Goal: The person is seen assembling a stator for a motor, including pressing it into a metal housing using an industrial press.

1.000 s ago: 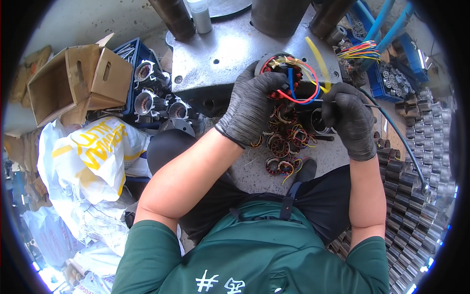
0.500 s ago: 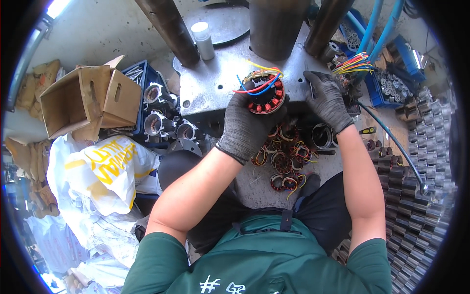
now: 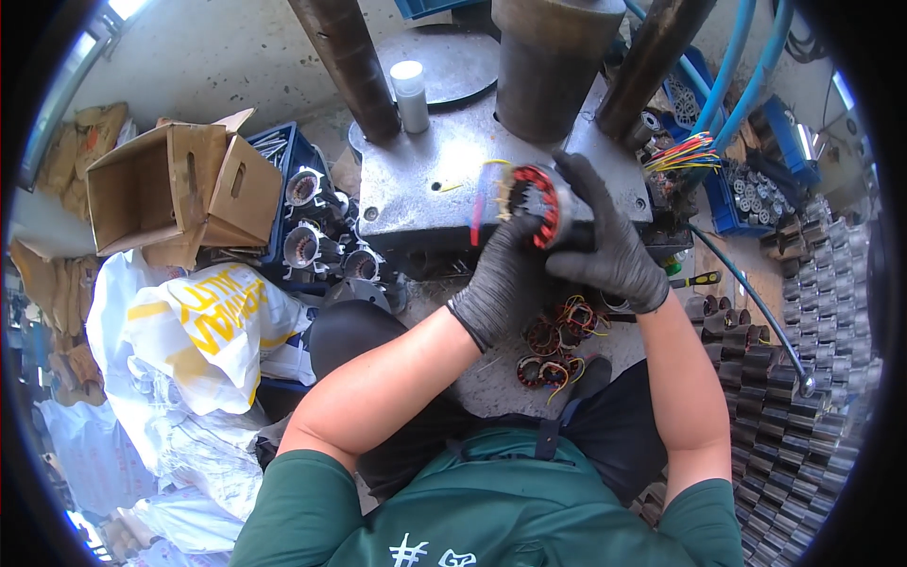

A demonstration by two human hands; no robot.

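My gloved left hand (image 3: 510, 269) grips a motor stator (image 3: 548, 203), a ring with red copper windings inside and a metal outer wall. The stator is tilted, held over the front edge of the steel press table (image 3: 406, 194). Loose lead wires (image 3: 479, 203) in red, blue and yellow hang from its left side, blurred by motion. At the stator's right, my gloved right hand (image 3: 614, 236) has thumb and fingers spread wide around the outer wall. Whether it touches the wall I cannot tell.
A white-capped bottle (image 3: 411, 97) stands on the press table beside a steel column (image 3: 350, 71). Wound stators (image 3: 543, 369) lie on the floor below. Stacked metal cylinders (image 3: 803, 397) fill the right; a cardboard box (image 3: 236, 198) and plastic bags (image 3: 189, 321) are at left.
The stator has turned from lying face-up to tilted on its side, its wires swinging left. My right hand has moved left from the table's right side to the stator, fingers spreading.
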